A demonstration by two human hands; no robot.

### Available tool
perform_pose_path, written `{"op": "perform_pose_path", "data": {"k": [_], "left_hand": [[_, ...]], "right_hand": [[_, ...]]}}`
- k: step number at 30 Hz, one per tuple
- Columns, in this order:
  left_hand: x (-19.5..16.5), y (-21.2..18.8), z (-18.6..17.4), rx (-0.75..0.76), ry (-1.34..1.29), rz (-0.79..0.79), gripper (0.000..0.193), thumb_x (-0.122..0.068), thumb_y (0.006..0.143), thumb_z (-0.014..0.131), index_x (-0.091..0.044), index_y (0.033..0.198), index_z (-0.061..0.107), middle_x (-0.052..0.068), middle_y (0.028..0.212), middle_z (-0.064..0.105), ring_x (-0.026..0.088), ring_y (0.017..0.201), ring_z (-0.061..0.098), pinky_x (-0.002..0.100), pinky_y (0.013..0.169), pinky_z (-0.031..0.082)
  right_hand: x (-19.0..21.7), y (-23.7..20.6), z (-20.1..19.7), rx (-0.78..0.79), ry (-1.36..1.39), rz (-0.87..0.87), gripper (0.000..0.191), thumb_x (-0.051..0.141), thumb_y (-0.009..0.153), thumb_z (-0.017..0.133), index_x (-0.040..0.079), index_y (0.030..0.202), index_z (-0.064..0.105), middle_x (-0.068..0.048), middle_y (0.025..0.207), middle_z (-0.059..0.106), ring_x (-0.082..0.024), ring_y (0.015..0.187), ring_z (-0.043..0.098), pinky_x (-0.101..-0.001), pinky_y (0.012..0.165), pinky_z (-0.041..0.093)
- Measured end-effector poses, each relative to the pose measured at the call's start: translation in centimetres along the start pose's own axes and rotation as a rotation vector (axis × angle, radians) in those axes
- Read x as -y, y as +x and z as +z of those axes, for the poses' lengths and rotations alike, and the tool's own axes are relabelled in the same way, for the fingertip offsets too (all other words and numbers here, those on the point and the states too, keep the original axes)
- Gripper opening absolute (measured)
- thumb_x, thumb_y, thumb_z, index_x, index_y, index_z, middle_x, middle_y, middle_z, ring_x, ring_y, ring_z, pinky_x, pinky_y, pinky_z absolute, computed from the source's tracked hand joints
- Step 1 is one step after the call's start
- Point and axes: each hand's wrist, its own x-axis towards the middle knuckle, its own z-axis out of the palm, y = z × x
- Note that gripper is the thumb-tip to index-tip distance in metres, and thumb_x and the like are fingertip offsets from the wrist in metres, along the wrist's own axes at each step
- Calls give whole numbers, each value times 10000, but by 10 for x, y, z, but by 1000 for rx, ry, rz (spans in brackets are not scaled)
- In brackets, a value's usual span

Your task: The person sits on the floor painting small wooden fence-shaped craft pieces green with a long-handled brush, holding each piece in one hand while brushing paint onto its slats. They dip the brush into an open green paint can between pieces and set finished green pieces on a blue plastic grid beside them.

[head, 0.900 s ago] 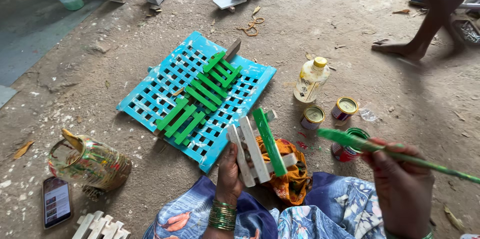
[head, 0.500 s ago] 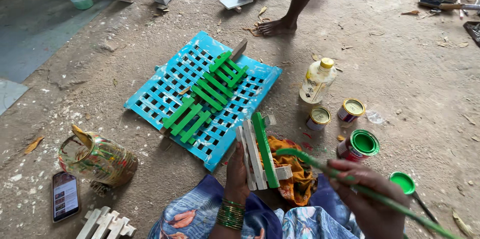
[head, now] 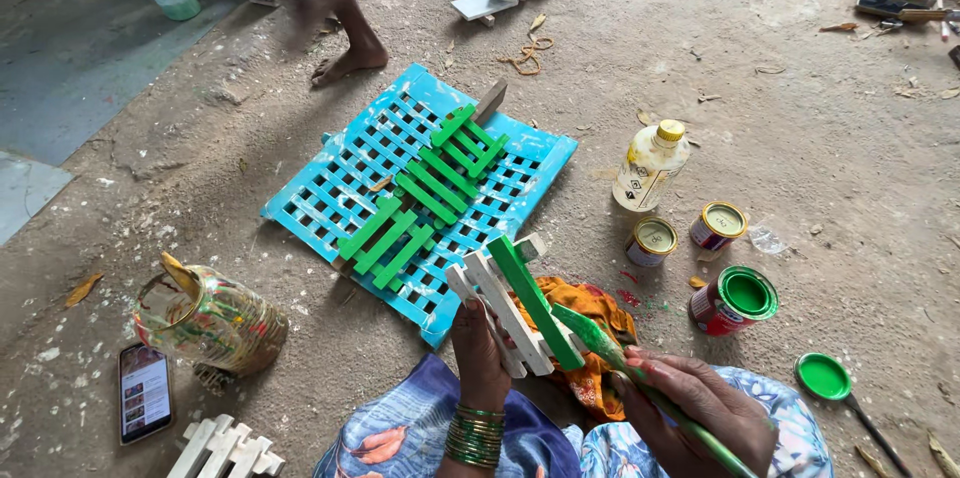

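Observation:
My left hand [head: 480, 348] grips a small white wooden slat frame [head: 500, 310] from below; one of its slats [head: 535, 300] is painted green. My right hand [head: 690, 408] holds a green-coated paintbrush [head: 600, 338] whose tip touches the frame's lower right part. An open can of green paint [head: 735, 298] stands to the right, its green lid [head: 823, 376] lying nearer me. Ahead lies a blue lattice panel [head: 330, 193] with several green painted slat pieces [head: 425, 193] resting on it.
A clear bottle with a yellow cap [head: 650, 163] and two closed small tins [head: 685, 233] stand right of the panel. An orange cloth [head: 590, 313] lies under the frame. A paint-smeared jar [head: 205, 318], a phone [head: 145, 391] and white slat pieces [head: 225, 448] are left. Another person's foot [head: 345, 58] is behind.
My right hand has brought the brush from the paint can side over to the frame. The other person has walked from right to left across the back.

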Motion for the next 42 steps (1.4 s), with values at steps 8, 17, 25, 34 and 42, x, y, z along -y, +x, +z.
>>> {"op": "perform_pose_path", "data": {"k": [8, 17, 25, 34, 42], "left_hand": [[-9, -5, 9, -12, 43, 9, 401, -468, 963, 655, -78, 904, 583, -2, 653, 555, 79, 485, 543, 228, 428, 454], [-13, -1, 8, -30, 18, 49, 402, -464, 947, 673, -71, 905, 601, -4, 665, 568, 76, 491, 557, 230, 420, 462], [-12, -3, 5, -9, 17, 54, 392, -464, 929, 687, -78, 927, 622, -9, 686, 581, 75, 510, 577, 228, 428, 476], [-11, -2, 5, 7, 19, 60, 399, -452, 943, 688, -59, 923, 625, 6, 655, 576, 86, 494, 580, 237, 420, 476], [-15, -2, 6, -37, 15, 67, 375, -428, 965, 670, -61, 907, 613, -1, 653, 569, 88, 497, 572, 243, 428, 472]], "right_hand": [[3, 8, 4, 106, -21, 11, 288, 56, 718, 857, 35, 975, 730, -134, 1001, 783, -213, 947, 798, -291, 793, 652], [10, 7, -4, 180, -12, -26, 210, 57, 730, 832, 22, 924, 757, -133, 998, 785, -226, 961, 799, -306, 817, 645], [1, 13, 7, 234, -58, -267, 229, 36, 764, 825, -22, 961, 724, -142, 989, 779, -264, 994, 790, -329, 830, 652], [11, 4, 1, 135, 1, -20, 215, 68, 734, 841, 33, 926, 750, -135, 997, 788, -220, 960, 805, -298, 813, 651], [7, 13, 13, 206, 89, -71, 203, 54, 769, 825, 13, 942, 727, -146, 1020, 778, -213, 954, 808, -284, 800, 654]]}}
